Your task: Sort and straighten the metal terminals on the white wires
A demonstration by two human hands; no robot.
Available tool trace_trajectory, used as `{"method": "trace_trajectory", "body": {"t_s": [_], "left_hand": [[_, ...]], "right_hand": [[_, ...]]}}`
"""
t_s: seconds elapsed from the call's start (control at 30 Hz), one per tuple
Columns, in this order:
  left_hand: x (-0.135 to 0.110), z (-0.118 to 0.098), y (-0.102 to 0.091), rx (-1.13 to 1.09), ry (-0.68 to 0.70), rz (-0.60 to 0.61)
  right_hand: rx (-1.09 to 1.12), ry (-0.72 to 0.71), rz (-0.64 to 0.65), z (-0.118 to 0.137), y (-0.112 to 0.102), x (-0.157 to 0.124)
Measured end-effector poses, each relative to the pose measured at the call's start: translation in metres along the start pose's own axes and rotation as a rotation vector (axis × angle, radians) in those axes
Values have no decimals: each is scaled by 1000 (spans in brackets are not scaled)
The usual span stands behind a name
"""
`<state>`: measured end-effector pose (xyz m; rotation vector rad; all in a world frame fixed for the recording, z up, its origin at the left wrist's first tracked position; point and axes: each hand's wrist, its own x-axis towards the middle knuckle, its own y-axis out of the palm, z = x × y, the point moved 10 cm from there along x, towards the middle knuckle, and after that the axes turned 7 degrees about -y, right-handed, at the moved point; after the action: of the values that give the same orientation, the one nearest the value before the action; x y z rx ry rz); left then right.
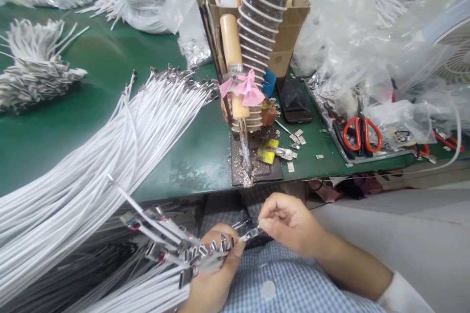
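Note:
My left hand is closed round a bunch of white cables in front of my lap. Their metal connectors stick up past my fingers. One cable's connector points out to the right between my left thumb and finger. My right hand is curled, its thumb and forefinger pinched at the tip of that connector. Whatever small piece lies inside the pinch is mostly hidden. Beyond my hands, a soldering iron with a wooden handle and pink ribbon hangs tip down over a dark plate.
More white cables lie across the green table at left. A ribbed hose stands behind the iron. Yellow sponge, black phone and red-handled scissors are to the right. A fan stands at far right.

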<state>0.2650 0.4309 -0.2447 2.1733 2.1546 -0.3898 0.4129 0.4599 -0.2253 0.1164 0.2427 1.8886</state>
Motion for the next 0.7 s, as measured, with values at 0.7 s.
{"method": "trace_trajectory", "body": {"t_s": [0.7], "left_hand": [[-4, 16, 24, -131, -130, 162]], "right_hand": [[-177, -344, 42, 43, 12, 7]]}}
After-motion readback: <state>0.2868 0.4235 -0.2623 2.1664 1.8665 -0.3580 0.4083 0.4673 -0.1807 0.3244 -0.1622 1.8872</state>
